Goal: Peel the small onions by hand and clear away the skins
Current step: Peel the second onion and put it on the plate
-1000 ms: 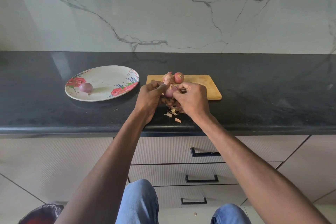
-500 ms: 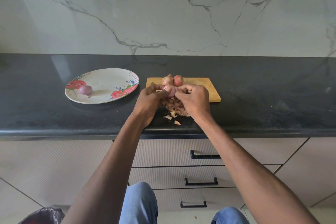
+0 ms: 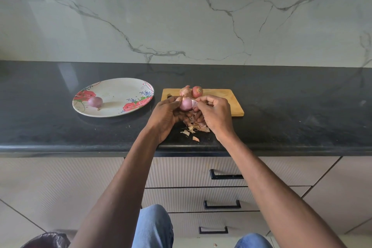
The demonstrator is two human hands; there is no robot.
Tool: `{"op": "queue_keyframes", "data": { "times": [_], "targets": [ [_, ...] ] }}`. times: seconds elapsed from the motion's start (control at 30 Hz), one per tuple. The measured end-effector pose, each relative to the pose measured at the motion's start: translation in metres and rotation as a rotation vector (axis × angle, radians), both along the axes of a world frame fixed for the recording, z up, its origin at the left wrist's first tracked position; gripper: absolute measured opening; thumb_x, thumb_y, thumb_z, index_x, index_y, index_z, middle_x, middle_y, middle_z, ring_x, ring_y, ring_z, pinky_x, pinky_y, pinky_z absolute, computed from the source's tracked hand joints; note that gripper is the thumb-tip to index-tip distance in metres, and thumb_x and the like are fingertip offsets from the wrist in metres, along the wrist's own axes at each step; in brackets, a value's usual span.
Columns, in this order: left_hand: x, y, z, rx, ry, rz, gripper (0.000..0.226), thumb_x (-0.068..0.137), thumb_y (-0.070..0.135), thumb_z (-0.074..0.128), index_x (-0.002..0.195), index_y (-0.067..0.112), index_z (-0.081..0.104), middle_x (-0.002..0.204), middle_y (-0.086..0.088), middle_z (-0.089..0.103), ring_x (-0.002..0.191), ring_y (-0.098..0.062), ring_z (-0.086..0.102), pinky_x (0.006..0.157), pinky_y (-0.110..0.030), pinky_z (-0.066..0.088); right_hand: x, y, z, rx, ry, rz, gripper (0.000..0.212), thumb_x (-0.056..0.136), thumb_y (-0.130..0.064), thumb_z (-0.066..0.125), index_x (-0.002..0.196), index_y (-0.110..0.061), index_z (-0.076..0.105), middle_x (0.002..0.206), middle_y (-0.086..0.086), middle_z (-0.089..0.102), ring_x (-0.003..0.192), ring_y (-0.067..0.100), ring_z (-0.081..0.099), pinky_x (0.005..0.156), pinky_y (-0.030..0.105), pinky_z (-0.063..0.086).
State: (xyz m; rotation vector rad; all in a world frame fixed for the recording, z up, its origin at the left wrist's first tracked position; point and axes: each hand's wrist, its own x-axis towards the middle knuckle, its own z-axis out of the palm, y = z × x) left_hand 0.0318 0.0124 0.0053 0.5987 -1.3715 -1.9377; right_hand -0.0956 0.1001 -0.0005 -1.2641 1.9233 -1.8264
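Observation:
My left hand [image 3: 166, 116] grips a small pink onion [image 3: 185, 104] above the counter, in front of the wooden cutting board [image 3: 229, 102]. My right hand [image 3: 214, 116] pinches a pale flap of skin [image 3: 194, 103] coming off the onion's right side. Two unpeeled onions [image 3: 191, 91] sit on the board's far left part. A peeled purple onion [image 3: 95, 102] lies on the floral plate [image 3: 120, 88] to the left. Loose skins [image 3: 194, 127] lie on the black counter under my hands.
The black counter [image 3: 302, 117] runs wide on both sides, with a marble wall behind. Drawers with black handles [image 3: 225, 176] sit below its front edge. A dark bin bag [image 3: 47, 240] shows at the bottom left by my knees.
The onion in my left hand has turned, showing more bare pink flesh. My right fingers have pulled a skin flap out to the right. More skins lie beneath my hands.

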Motion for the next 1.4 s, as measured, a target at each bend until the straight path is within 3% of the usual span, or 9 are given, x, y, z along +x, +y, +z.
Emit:
{"op": "queue_keyframes", "data": {
  "times": [0.17,0.27,0.37,0.47,0.7,0.9,1.03,1.23,1.4],
  "targets": [
    [-0.0009,-0.0013,-0.0012,0.008,0.026,-0.005,0.023,0.105,0.009,0.047,0.114,-0.003,0.065,0.098,-0.013,0.073,0.08,-0.022,0.069,0.069,-0.027,0.06,0.004,-0.0016,0.0015,0.035,0.159,-0.004,0.017,0.088,-0.033,0.077,0.085,-0.016,0.077,0.075,-0.008,0.072,0.07,0.008,0.068,0.06,0.027,0.054],
    [-0.0005,-0.0004,-0.0019,-0.024,0.021,-0.005,0.028,0.1,0.012,0.058,0.121,-0.007,0.062,0.101,-0.018,0.072,0.086,-0.026,0.07,0.081,-0.035,0.061,0.0025,-0.0009,0.0007,0.034,0.162,-0.016,0.007,0.088,-0.024,0.077,0.086,-0.017,0.077,0.079,-0.008,0.075,0.071,0.011,0.072,0.064,0.033,0.06],
    [0.0006,0.0026,-0.0013,-0.053,0.03,0.022,0.042,0.091,0.009,0.069,0.126,-0.011,0.054,0.095,-0.018,0.072,0.08,-0.023,0.071,0.071,-0.032,0.061,0.0021,0.001,0.0009,0.032,0.145,-0.043,0.014,0.091,-0.013,0.073,0.08,-0.022,0.073,0.074,-0.012,0.072,0.064,0.008,0.07,0.057,0.028,0.058],
    [0.0017,0.0038,-0.0009,-0.043,0.018,0.04,0.045,0.089,0.013,0.069,0.123,-0.013,0.054,0.09,-0.016,0.073,0.075,-0.023,0.07,0.065,-0.028,0.06,0.0029,-0.0001,0.0001,0.052,0.185,-0.068,0.012,0.092,-0.014,0.071,0.081,-0.02,0.073,0.079,-0.008,0.073,0.075,0.012,0.07,0.067,0.035,0.06],
    [0.0015,-0.0007,-0.0012,-0.001,0.01,0.022,0.018,0.104,0.008,0.049,0.11,-0.003,0.063,0.084,-0.015,0.072,0.07,-0.021,0.066,0.058,-0.026,0.056,-0.0014,-0.0021,-0.0017,0.039,0.185,-0.188,0.013,0.09,-0.01,0.072,0.077,-0.01,0.07,0.077,-0.003,0.071,0.073,0.012,0.067,0.063,0.029,0.052],
    [0.0019,0.0019,0.0016,0.004,0.02,0.007,0.019,0.103,0.008,0.049,0.109,0.004,0.067,0.09,-0.014,0.072,0.069,-0.019,0.067,0.062,-0.028,0.056,0.0002,-0.0028,-0.002,0.014,0.336,-0.155,0.019,0.086,-0.005,0.073,0.103,-0.01,0.079,0.106,-0.003,0.072,0.093,0.007,0.066,0.08,0.014,0.052],
    [0.0024,0.0013,0.0012,-0.007,0.02,-0.015,0.018,0.102,0.009,0.054,0.112,0.004,0.068,0.097,-0.017,0.073,0.078,-0.025,0.071,0.07,-0.031,0.061,0.0026,0.0009,0.002,-0.021,0.238,-0.062,0.023,0.087,-0.025,0.078,0.107,-0.013,0.079,0.095,-0.011,0.073,0.083,-0.002,0.067,0.073,0.009,0.051],
    [0.0014,0.0043,-0.0004,-0.04,0.02,0.015,0.021,0.096,0.007,0.063,0.113,-0.005,0.063,0.092,-0.018,0.072,0.074,-0.022,0.071,0.064,-0.026,0.059,-0.0012,0.0002,0.0011,0.018,0.117,-0.04,0.015,0.084,-0.023,0.081,0.095,-0.013,0.082,0.089,-0.007,0.078,0.088,0.0,0.07,0.081,0.02,0.055],
    [0.0005,0.0047,-0.0002,-0.053,-0.005,0.003,0.023,0.095,0.01,0.066,0.114,-0.002,0.064,0.092,-0.017,0.074,0.072,-0.022,0.072,0.065,-0.028,0.06,0.0016,-0.0019,0.0034,0.032,0.039,-0.048,0.015,0.072,-0.029,0.09,0.078,-0.017,0.082,0.073,-0.011,0.075,0.074,0.008,0.071,0.066,0.025,0.055]
  ]
}}
